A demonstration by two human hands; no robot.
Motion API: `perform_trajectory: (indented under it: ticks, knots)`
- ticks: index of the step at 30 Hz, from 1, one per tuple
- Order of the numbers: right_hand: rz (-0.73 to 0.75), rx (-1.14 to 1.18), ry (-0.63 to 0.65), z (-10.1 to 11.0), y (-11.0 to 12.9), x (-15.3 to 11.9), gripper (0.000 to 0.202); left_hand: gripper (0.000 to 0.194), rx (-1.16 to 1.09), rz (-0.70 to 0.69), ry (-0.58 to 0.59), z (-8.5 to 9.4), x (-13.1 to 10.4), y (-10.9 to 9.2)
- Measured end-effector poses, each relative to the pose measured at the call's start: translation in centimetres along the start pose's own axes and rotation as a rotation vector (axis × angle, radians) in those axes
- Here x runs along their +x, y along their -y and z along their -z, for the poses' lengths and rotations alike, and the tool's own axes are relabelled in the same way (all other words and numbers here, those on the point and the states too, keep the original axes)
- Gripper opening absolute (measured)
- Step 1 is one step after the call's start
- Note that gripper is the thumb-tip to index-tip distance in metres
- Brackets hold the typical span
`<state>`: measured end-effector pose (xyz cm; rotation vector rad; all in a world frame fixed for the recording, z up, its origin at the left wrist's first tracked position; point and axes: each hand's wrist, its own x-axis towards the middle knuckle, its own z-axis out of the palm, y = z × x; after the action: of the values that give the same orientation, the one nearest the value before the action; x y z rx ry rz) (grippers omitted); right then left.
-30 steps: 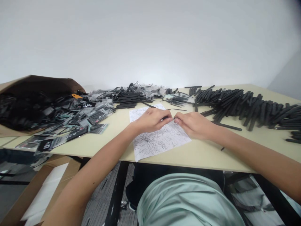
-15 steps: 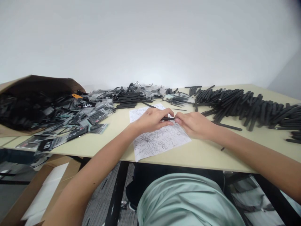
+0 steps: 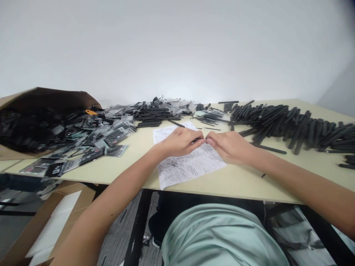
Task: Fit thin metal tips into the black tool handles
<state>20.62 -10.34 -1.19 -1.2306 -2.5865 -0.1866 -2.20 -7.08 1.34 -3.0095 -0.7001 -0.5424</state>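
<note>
My left hand (image 3: 181,142) is closed around a slim black pen (image 3: 197,139), of which only a short dark stretch shows between thumb and fingers. My right hand (image 3: 227,145) pinches at the pen's other end, its fingertips almost touching those of the left. Most of the pen is hidden by the fingers. Both hands are over a white sheet of paper (image 3: 180,173) covered in dark scribbles. Just beyond the left hand lies another black pen (image 3: 176,123).
A long heap of black pens (image 3: 277,120) spreads along the table's right side. Thin dark rods (image 3: 212,117) lie at the back. On the left, packaged black items (image 3: 116,133) spill from a cardboard box (image 3: 62,95). An open carton (image 3: 79,203) stands below the table.
My left fingers and thumb have closed further around the pen, so less of it shows. Right hand stays nearly where it was.
</note>
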Motion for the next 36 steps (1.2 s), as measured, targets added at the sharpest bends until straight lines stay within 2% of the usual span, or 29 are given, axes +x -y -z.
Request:
perform_trajectory:
  ticks: [7, 11, 15, 20, 22, 27, 30, 32, 36]
  knots:
    - [0.012, 0.005, -0.010, 0.00, 0.07, -0.09, 0.037, 0.043, 0.023, 0.060, 0.067, -0.03, 0.15, -0.09]
    - [0.001, -0.007, 0.001, -0.19, -0.17, -0.10, 0.036, 0.037, -0.056, 0.093, 0.059, 0.13, 0.04, -0.13]
    - [-0.008, -0.023, 0.000, -0.30, -0.34, -0.10, 0.036, 0.050, -0.100, 0.109, 0.042, 0.32, -0.05, -0.29]
    - [-0.015, -0.024, 0.033, -0.16, -0.15, 0.00, 0.036, 0.025, -0.059, 0.079, 0.009, 0.14, -0.07, -0.12]
    - [-0.020, -0.017, 0.041, -0.14, -0.09, 0.04, 0.036, 0.020, -0.045, 0.062, 0.000, 0.05, -0.09, 0.00]
    - [0.009, 0.000, 0.019, -0.35, -0.18, 0.02, 0.037, 0.021, -0.020, 0.024, -0.012, 0.03, -0.13, -0.02]
    - [0.020, 0.014, 0.007, -0.41, -0.17, -0.04, 0.037, 0.028, -0.012, 0.006, 0.000, -0.01, -0.06, -0.15]
    - [0.018, 0.026, 0.004, -0.37, -0.11, -0.06, 0.036, 0.033, 0.009, 0.014, 0.006, -0.11, 0.01, -0.18]
    - [0.011, 0.056, -0.006, -0.31, -0.01, -0.07, 0.034, 0.029, 0.041, 0.047, 0.006, -0.31, 0.11, -0.09]
